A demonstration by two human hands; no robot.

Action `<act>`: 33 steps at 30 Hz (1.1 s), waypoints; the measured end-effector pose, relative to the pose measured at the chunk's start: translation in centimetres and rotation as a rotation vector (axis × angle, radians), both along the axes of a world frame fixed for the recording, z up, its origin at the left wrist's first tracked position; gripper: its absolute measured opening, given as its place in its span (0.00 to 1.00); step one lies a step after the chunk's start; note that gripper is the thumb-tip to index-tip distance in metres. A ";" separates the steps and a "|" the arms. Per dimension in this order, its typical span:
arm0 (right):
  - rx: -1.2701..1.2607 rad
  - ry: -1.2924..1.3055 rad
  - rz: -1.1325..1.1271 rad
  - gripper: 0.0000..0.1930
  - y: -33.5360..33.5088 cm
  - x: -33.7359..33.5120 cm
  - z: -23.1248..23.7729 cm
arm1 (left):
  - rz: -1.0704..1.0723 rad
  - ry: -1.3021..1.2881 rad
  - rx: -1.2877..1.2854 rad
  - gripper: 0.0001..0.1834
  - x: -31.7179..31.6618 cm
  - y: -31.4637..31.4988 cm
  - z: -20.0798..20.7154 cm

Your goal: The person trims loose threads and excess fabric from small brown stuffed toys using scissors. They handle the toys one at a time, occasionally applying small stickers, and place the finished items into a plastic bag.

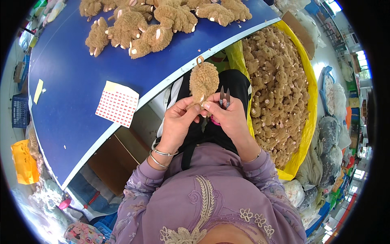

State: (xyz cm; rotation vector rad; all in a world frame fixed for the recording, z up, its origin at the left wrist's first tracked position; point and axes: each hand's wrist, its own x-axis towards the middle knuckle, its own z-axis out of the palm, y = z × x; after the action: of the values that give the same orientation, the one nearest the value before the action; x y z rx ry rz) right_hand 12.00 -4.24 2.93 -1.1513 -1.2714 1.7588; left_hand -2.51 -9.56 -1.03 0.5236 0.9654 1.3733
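Note:
A small brown curly plush toy [204, 79] with a loop at its top hangs between my hands, above my lap. My left hand [178, 118] is closed, its thumb and fingers pinching the lower end of the toy. Against the same end, the thumb and fingertips of my right hand [229, 120] press from the other side. Small scissors [224, 99] are also tucked in my right hand, blades pointing away from me, with a bit of pink handle showing beneath. What lies exactly between my fingertips is too small to make out.
A blue table [73, 134] with a pale edge curves ahead and to the left. Several brown plush toys [128, 30] are piled at its far side. Nearer lies a sheet of small red labels [118, 103]. At my right, a yellow bag [312, 118] holds many similar toys.

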 end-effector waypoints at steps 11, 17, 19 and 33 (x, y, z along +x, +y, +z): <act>0.043 0.017 -0.144 0.05 -1.0 -0.5 -0.3 | 0.066 -0.014 0.042 0.15 0.9 -0.6 0.0; 0.185 0.083 -0.247 0.08 -1.1 -1.8 -2.2 | 0.105 -0.051 0.097 0.14 2.0 -0.9 -0.6; 0.215 0.069 -0.243 0.10 -0.8 -2.0 -2.2 | 0.110 -0.112 0.099 0.14 2.1 -0.9 -1.0; 0.024 0.052 0.052 0.26 3.5 4.3 -1.6 | -0.057 -0.278 0.126 0.11 0.1 -0.9 0.0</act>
State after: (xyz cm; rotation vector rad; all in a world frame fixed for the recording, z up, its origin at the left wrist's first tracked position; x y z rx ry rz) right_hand 16.28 -0.78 1.33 -1.0610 -1.2986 1.7943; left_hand -2.43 -10.46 -1.01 0.4370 0.6378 1.4179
